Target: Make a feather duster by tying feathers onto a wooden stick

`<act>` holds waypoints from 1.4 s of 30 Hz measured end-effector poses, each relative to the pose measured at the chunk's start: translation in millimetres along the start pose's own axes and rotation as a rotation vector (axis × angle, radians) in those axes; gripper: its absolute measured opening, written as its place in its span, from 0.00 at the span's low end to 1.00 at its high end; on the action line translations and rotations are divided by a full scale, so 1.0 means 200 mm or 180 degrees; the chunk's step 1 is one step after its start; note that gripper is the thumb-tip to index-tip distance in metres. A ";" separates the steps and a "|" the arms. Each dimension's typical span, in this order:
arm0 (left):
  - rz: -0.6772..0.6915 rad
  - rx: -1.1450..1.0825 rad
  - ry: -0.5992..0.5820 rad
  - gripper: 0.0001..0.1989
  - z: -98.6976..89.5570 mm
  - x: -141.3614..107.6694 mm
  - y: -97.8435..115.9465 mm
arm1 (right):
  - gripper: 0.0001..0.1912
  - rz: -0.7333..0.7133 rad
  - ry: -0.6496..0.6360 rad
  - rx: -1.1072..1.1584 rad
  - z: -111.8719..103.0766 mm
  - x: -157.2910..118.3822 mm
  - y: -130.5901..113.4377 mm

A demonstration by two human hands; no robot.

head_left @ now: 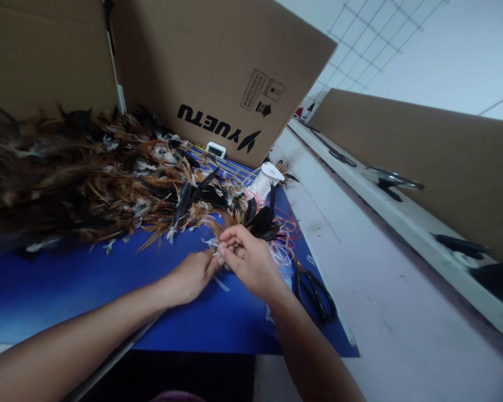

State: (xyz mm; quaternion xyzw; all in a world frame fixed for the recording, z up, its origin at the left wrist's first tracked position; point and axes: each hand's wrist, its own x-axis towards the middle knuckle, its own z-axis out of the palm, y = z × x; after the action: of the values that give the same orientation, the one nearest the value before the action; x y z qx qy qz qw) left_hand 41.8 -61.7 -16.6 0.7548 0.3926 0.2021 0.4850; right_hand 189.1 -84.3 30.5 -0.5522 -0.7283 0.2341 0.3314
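My left hand (195,274) is closed on the base of a small feather bunch (223,222), just above the blue mat (184,329). Thumb and fingers of my right hand (249,259) are pinched together at the same spot, touching the bunch and a bit of white strip. The two hands meet, and their fingers partly hide the bunch. Right behind my right hand lie black feathers (265,220). A large pile of brown and black feathers (121,178) covers the left and back of the mat.
Black-handled scissors (316,293) lie right of my right hand. Behind are a white spool (267,177), red and white strings (288,240), a small white digital device (215,149) and a large cardboard box (218,67). A ledge with tools (402,201) runs along the right.
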 end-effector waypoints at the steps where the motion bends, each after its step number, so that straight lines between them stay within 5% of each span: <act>1: -0.0016 0.0009 -0.0009 0.18 0.00 0.00 0.00 | 0.09 0.0072 -0.0028 0.0128 0.00 0.00 0.01; 17: -0.0013 0.0034 -0.0101 0.18 0.01 0.00 -0.02 | 0.10 0.0963 -0.0482 0.1611 0.00 0.03 0.01; 30: 0.0131 -0.0013 -0.0153 0.17 0.00 0.00 -0.02 | 0.12 0.0821 -0.0666 0.1236 -0.01 0.03 0.03; 42: -0.0026 -0.0002 -0.0185 0.18 0.01 -0.01 -0.02 | 0.13 0.1288 -0.0791 0.1768 -0.04 0.07 0.01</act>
State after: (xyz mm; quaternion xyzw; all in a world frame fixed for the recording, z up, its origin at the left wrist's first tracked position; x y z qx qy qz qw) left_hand 40.3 -62.8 -21.4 0.7586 0.3814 0.1782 0.4972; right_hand 194.8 -69.8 38.1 -0.5413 -0.5477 0.5491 0.3247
